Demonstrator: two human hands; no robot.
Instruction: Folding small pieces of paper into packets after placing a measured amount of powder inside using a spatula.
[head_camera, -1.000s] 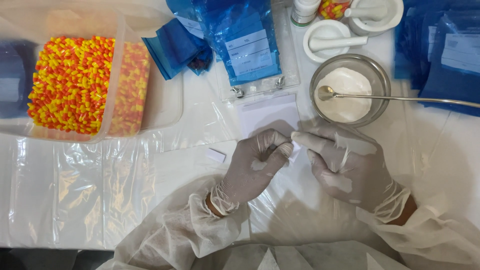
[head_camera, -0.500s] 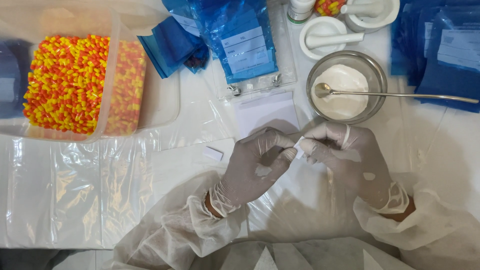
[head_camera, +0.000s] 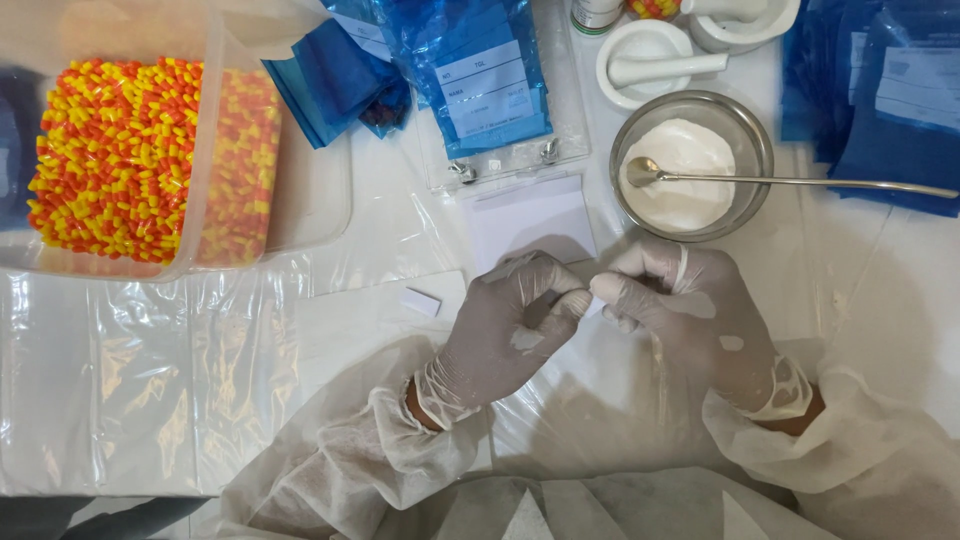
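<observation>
Both hands gloved, meeting at table centre. Left hand and right hand pinch a small white paper between their fingertips; it's mostly hidden, only a sliver shows in the gap between thumbs and forefingers. Can't tell if it's folded or holds anything. Both hands closed in a pinch on it, other fingers curled.

Paper sits just below a white sheet lying flat on the plastic-covered table. A second small folded white piece lies left of the left hand, near but apart.

Steel bowl of white powder just above the right hand, spoon resting in it, handle pointing right. Tub of orange-yellow capsules far left. Blue pouches top centre and right. White mortar with pestle above the bowl.
</observation>
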